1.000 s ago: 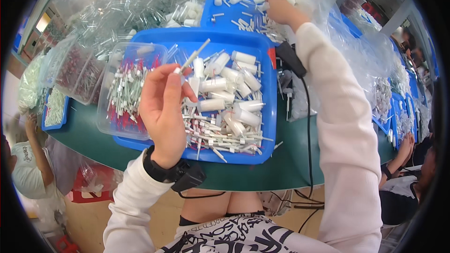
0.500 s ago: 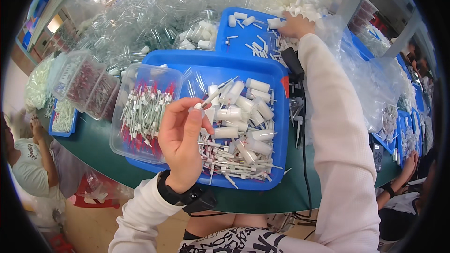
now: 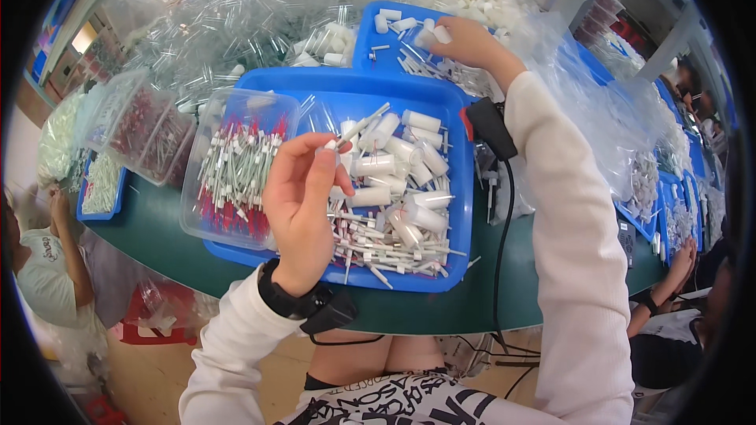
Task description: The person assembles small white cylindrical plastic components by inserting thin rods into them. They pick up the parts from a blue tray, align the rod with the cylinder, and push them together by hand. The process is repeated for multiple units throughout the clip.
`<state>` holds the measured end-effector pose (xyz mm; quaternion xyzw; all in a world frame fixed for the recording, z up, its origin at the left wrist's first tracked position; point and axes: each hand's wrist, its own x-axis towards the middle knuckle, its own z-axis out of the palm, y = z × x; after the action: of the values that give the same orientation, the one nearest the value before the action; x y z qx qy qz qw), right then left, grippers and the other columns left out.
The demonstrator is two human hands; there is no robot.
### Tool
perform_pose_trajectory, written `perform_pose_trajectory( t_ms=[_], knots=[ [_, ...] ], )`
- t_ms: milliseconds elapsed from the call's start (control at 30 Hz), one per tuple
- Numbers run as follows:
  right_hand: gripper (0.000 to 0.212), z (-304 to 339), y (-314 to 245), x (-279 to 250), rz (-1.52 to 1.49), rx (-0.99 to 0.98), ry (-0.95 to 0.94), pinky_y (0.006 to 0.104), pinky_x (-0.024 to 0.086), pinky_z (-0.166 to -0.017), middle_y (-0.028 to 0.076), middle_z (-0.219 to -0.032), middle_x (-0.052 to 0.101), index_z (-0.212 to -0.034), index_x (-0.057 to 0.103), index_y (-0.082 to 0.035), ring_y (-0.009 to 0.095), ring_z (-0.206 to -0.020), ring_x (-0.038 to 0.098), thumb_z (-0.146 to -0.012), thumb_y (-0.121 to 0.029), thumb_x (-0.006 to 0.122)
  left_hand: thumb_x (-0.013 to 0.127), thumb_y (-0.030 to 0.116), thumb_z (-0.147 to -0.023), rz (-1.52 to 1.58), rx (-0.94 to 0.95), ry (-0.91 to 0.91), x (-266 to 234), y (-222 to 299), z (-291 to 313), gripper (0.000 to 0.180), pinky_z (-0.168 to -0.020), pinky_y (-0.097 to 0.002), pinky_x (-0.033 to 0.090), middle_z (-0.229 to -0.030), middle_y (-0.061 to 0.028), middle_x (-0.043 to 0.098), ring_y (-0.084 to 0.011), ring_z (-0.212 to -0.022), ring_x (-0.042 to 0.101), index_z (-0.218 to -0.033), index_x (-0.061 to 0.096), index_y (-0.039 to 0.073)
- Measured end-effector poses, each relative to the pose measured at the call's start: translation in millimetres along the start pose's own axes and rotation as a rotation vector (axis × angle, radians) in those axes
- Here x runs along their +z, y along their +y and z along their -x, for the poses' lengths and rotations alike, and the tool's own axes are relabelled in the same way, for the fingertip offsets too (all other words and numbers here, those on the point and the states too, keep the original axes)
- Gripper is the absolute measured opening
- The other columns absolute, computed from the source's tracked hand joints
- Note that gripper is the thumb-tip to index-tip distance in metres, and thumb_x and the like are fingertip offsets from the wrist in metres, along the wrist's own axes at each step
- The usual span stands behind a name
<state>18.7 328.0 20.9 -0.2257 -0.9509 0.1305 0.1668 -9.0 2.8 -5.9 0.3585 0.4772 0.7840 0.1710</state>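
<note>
My left hand [image 3: 303, 205] is raised over the edge of the big blue tray [image 3: 331, 79], its thumb and index finger pinching a thin white stick [image 3: 364, 125] that slants up to the right. Under it lie several white-ended clear cylinders [image 3: 421, 120] and a heap of thin white sticks with small connectors [image 3: 386, 250]. At the far blue tray [image 3: 366, 35], my right hand [image 3: 471, 43] has its fingers closed on a white-capped clear cylinder [image 3: 429, 35]. Loose white cylinders [image 3: 390, 14] and short sticks lie beside that hand.
A clear box [image 3: 189, 205] of red-and-white wired sticks overlaps the tray's left side. Clear tubes [image 3: 236, 20] are piled behind. Near my right forearm are a black device with a cable [image 3: 490, 127] and plastic bags [image 3: 583, 110]. Other people sit at both sides.
My right hand has drawn left and slightly nearer with a white-capped cylinder in its fingers. The left hand keeps its pinch on the stick; the view has shifted a little.
</note>
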Motion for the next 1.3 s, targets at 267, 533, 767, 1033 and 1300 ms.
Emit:
perform_pose_trajectory(
  t_ms=[267, 533, 767, 1033, 1300],
  knots=[
    [0.045, 62, -23, -29, -0.064, 0.070, 0.227, 0.0359, 0.046, -0.073, 0.016, -0.091, 0.063, -0.101, 0.060, -0.007, 0.030, -0.083, 0.060, -0.066, -0.034, 0.065, 0.051, 0.009, -0.088, 0.014, -0.003, -0.045, 5, -3, -2, 0.018, -0.066, -0.0216, 0.042, -0.075, -0.0060, 0.056, -0.0097, -0.064, 0.051, -0.102, 0.051, -0.002],
    [0.030, 145, -81, -53, -0.872, 0.265, 0.220, 0.0211, 0.035, -0.039, 0.005, -0.080, 0.059, -0.091, 0.057, -0.002, 0.006, -0.052, 0.049, -0.076, -0.028, 0.064, 0.054, 0.004, -0.085, 0.005, -0.042, -0.114, 6, -1, 1, 0.017, -0.067, -0.0240, 0.046, -0.080, -0.0060, 0.056, -0.0120, -0.072, 0.057, -0.100, 0.052, -0.003],
    [0.031, 165, -86, -29, -1.072, 0.404, 0.093, 0.0201, 0.038, -0.040, 0.002, -0.073, 0.056, -0.094, 0.055, -0.001, 0.007, -0.052, 0.050, -0.076, -0.023, 0.065, 0.052, 0.008, -0.088, -0.039, -0.056, -0.179, 3, -5, 0, 0.020, -0.070, -0.0287, 0.048, -0.086, -0.0078, 0.055, -0.0133, -0.075, 0.056, -0.104, 0.050, -0.002],
    [0.037, 189, -84, -14, -1.005, 0.316, -0.112, 0.0205, 0.040, -0.043, 0.004, -0.084, 0.058, -0.104, 0.053, -0.001, 0.007, -0.058, 0.052, -0.073, -0.017, 0.065, 0.054, 0.006, -0.086, -0.016, -0.058, -0.164, 2, -6, 0, 0.018, -0.067, -0.0254, 0.049, -0.086, -0.0065, 0.055, -0.0113, -0.073, 0.057, -0.102, 0.052, -0.003],
    [0.041, 199, -80, -16, -0.932, 0.162, 0.044, 0.0271, 0.045, -0.069, 0.007, -0.100, 0.058, -0.112, 0.049, -0.003, 0.016, -0.082, 0.055, -0.074, -0.011, 0.061, 0.055, 0.003, -0.084, -0.021, -0.066, -0.173, 4, -4, 1, 0.018, -0.068, -0.0244, 0.047, -0.083, -0.0070, 0.058, -0.0121, -0.073, 0.057, -0.101, 0.052, -0.003]
  ],
)
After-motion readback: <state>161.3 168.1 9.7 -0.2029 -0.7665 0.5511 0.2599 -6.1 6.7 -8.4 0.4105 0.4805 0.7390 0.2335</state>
